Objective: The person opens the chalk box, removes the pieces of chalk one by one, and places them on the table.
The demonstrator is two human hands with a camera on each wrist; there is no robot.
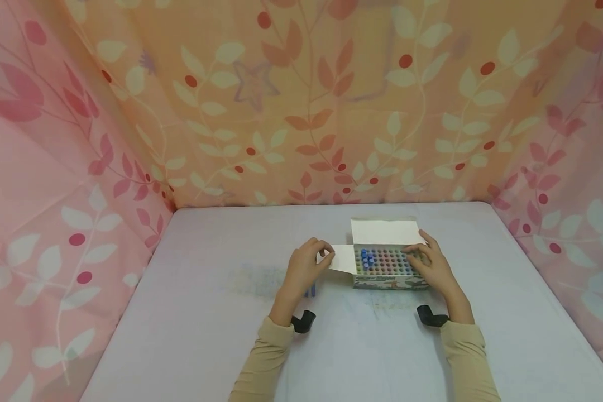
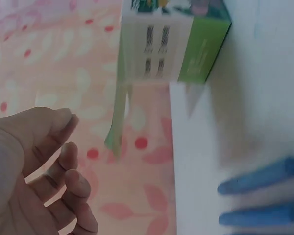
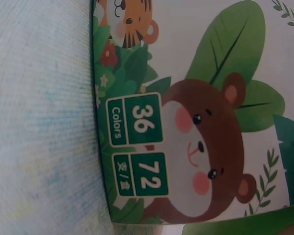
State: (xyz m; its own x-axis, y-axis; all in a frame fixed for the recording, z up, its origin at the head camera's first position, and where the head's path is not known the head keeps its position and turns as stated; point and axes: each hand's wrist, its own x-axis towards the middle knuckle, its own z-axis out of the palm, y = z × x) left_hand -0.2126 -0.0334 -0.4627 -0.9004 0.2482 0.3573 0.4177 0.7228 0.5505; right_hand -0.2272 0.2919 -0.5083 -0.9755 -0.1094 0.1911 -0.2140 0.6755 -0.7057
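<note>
A crayon box (image 1: 389, 282) lies on the table with its white lid (image 1: 384, 231) folded back and its left flap (image 1: 343, 258) spread out. Rows of coloured crayons (image 1: 389, 260) show their ends inside, and several blue ones (image 1: 365, 259) stick up higher. My left hand (image 1: 305, 265) is beside the left flap, its fingers loosely bent; the left wrist view shows nothing between them. Over the box's right end lies my right hand (image 1: 434, 265), fingers touching the lid's edge and reaching over the crayons; its grip is unclear. Blue crayons (image 2: 259, 176) lie below my left hand.
Black wrist devices (image 1: 304, 322) sit at both wrists. The white table (image 1: 181, 312) has faint coloured smudges left of and in front of the box. Floral curtains (image 1: 301, 100) enclose its back and sides.
</note>
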